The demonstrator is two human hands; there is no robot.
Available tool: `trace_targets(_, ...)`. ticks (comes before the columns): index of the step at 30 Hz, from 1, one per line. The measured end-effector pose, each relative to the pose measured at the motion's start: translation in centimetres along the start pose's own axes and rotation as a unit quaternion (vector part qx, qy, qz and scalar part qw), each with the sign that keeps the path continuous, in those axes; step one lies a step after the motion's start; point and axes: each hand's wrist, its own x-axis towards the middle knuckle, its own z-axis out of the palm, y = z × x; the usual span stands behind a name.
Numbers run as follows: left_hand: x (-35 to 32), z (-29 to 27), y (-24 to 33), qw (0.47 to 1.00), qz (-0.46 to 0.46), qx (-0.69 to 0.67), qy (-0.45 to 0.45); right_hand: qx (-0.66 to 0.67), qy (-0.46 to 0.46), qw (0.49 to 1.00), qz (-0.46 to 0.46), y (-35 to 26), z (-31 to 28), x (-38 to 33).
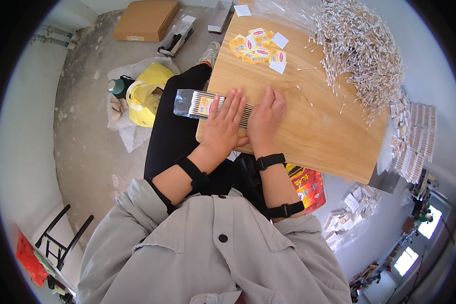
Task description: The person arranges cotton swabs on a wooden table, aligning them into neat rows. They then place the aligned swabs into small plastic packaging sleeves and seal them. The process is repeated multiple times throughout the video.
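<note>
Flanking hands (223, 126): label stack (257, 46), swab heap (362, 48).

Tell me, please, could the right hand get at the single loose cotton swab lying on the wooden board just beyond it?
Probably yes: the right hand lies flat close to that loose cotton swab, with only bare wooden board between them.

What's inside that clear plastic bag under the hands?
The clear bag shows cotton swabs and a yellow label. The left hand and right hand cover its other end, so that part is hidden.
</note>
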Motion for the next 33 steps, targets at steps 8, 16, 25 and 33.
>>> trace_targets(8, -0.8, -2.3, -1.6, 0.998, -0.044, -0.005, 0.041, -0.017, -0.003, 1.000, -0.003, 0.3, 0.7, -0.2)
trace_targets(16, -0.9, -1.4, -0.9, 0.999, 0.009, 0.025, 0.040, -0.009, -0.010, 1.000, 0.005, 0.1, 0.7, -0.1)
trace_targets(25, -1.1, -0.7, 0.1, 0.999, 0.026, -0.015, -0.026, 0.124, -0.006, 0.991, 0.052, 1.4, 0.0, 0.0)
trace_targets(33, -1.0, -0.7, 0.1, 0.999, 0.029, -0.021, -0.032, 0.166, -0.058, 0.983, 0.061, 3.1, -1.7, 0.5)
